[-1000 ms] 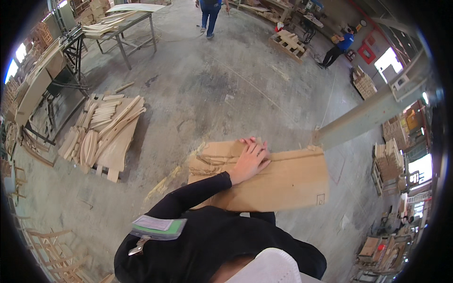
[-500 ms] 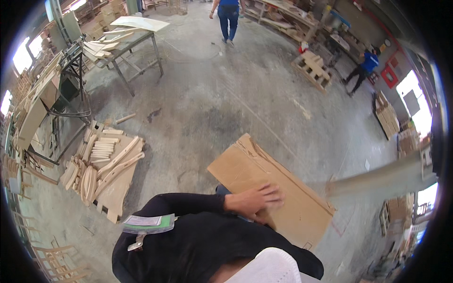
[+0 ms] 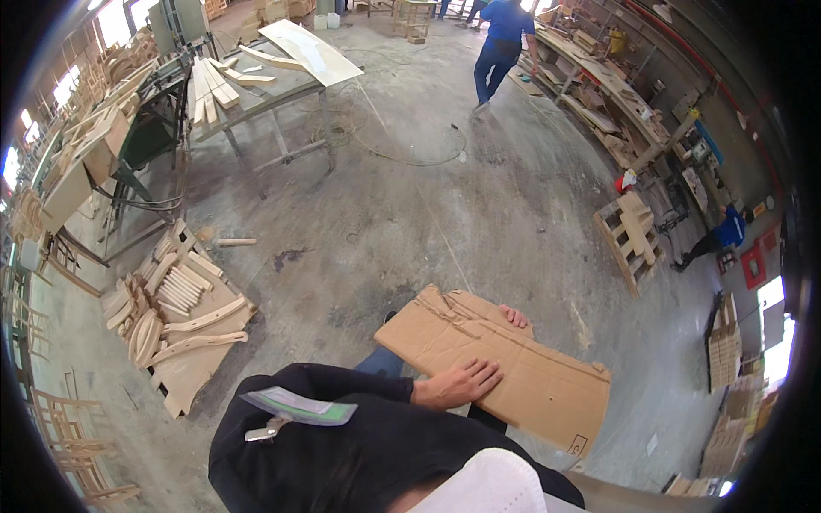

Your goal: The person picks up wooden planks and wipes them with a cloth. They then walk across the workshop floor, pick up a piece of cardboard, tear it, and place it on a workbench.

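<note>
A flattened brown cardboard box (image 3: 547, 389) lies slantwise in front of my body, its far edge creased and torn. My left hand (image 3: 457, 385) rests flat on its near side, fingers stretched out and pointing right. Over the far edge curl the fingers of my right hand (image 3: 515, 317); the rest of that hand and its forearm are hidden beneath the cardboard. A badge holder (image 3: 299, 408) with a clip hangs at my black left sleeve.
Left on the floor, curved wooden parts (image 3: 201, 329) and short sticks lie on a cardboard-covered pallet. Beyond stands a metal table (image 3: 282, 98) with boards. A wooden pallet (image 3: 629, 239) sits at the right. One person (image 3: 505, 43) walks far ahead; another (image 3: 723, 235) is far right.
My right fingers have come into view over the cardboard's far edge. My left hand has settled flatter and slightly lower on it. The view has turned, and the person ahead appears farther right.
</note>
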A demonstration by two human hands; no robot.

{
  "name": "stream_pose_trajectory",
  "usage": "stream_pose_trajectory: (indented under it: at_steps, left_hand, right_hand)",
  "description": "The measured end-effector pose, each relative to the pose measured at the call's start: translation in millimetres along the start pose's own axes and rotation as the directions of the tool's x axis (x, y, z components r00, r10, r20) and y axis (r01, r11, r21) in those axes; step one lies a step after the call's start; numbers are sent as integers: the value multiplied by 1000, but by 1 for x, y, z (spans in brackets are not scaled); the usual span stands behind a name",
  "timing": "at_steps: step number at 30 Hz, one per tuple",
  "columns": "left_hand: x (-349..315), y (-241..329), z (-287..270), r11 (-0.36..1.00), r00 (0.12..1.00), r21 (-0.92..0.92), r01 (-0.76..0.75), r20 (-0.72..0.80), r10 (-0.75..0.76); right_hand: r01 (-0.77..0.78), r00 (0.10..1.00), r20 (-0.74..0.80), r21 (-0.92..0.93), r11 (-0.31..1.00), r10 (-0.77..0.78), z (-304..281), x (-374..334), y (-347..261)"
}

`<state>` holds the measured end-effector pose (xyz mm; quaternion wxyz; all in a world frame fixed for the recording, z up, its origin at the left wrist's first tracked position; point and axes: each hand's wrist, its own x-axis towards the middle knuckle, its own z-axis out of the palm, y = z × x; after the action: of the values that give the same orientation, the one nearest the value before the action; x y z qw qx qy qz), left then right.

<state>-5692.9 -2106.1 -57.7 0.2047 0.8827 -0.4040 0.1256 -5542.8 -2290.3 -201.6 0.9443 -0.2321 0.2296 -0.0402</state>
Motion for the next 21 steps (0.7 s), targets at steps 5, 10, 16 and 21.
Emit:
stream_pose_trajectory:
  at_steps: [5,10,16,21]
  left_hand:
    - [107,-155,-41,913,985,-373,164,116,-129]
    - [206,-326,-103,709,887,-548,444,158,-433]
    - [282,-569,-103,60,779,-956,286,196,-596]
    - [327,-731,-110,-320,633,-916,243,400,-663]
  right_hand:
    - [33,996,-79,38,999,-29,88,118,6]
    - [-7,1000,10,-160,987,9,178,217,4]
    - [16,887,362,-644,765,286,301,338,6]
    - [-12,874,329,-720,694,357,403,484,34]
